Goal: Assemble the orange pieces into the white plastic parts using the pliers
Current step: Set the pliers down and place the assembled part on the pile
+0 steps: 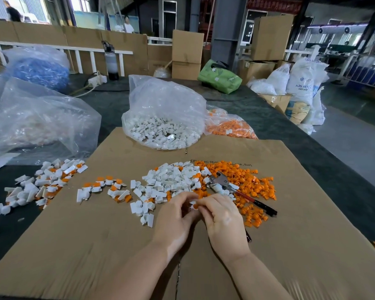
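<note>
Both hands meet over the cardboard sheet (95,234): left hand (173,221) and right hand (223,219) pinch a white plastic part (192,204) with an orange piece (195,206) at their fingertips. Tiny, light, probably stiff and slippery, so best held by its edges. Pliers (225,185) lie idle just beyond; clear bags hold white parts (160,132) and orange pieces (230,126).

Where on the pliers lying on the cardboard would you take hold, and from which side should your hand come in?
Take the pliers by the dark handles, which point toward the person's near right and lie bare on the cardboard sheet. Come in from the right: the metal head is buried among the loose orange pieces and white parts, so a grip there would likely scatter them. Both hands are busy now.
</note>
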